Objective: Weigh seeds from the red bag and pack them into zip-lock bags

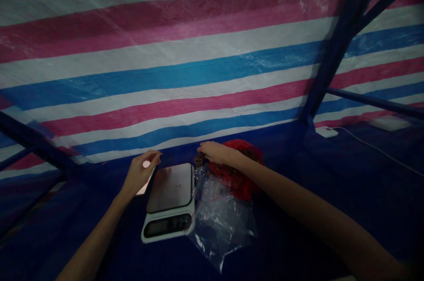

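A small brown item [198, 161] sits at the fingertips of the right hand [213, 151], whose fingers are bent; whether they grip it, I cannot tell. Beneath that hand's wrist lies a red bag [239, 187], with clear plastic bags [221, 223] nearer the body. Left of the hand stands a scale [170, 188]; beyond it, the left hand [141, 170] curls over a bright-faced device [141, 191], its grip unclear.

Shine above, crinkle below

From where I stand, the striped sheeting [205, 66] looks like woven plastic with glossy creases. The clear bags [221, 219] are wrinkled, shiny plastic. The scale [169, 203] has a smooth plate [170, 186] and plastic-looking casing [150, 218]; the frame [341, 55] resembles painted metal.
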Demonstrator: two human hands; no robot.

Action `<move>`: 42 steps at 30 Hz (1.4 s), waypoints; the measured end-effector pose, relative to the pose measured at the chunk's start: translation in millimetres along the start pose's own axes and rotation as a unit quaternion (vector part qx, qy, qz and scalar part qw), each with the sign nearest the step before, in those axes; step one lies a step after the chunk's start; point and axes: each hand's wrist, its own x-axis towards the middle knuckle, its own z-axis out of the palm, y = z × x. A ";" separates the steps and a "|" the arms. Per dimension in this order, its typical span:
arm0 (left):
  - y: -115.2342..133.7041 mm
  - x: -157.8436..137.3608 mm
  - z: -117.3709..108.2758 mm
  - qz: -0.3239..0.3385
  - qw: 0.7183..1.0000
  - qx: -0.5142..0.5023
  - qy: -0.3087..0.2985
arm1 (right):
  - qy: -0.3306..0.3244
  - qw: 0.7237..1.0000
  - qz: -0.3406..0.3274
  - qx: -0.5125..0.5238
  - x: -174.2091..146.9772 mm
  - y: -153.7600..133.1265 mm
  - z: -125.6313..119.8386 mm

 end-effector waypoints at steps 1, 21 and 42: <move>-8.7 -4.1 -4.6 -0.009 1.000 0.010 0.022 | 0.003 1.000 0.001 0.004 -0.1 1.9 -0.9; -17.3 -23.9 4.6 0.172 0.963 0.190 0.086 | 0.085 0.942 0.039 0.321 4.2 -14.5 -14.8; -21.1 -24.8 8.3 0.168 0.968 0.174 0.062 | 0.074 0.973 0.032 0.215 -2.4 -15.2 -35.5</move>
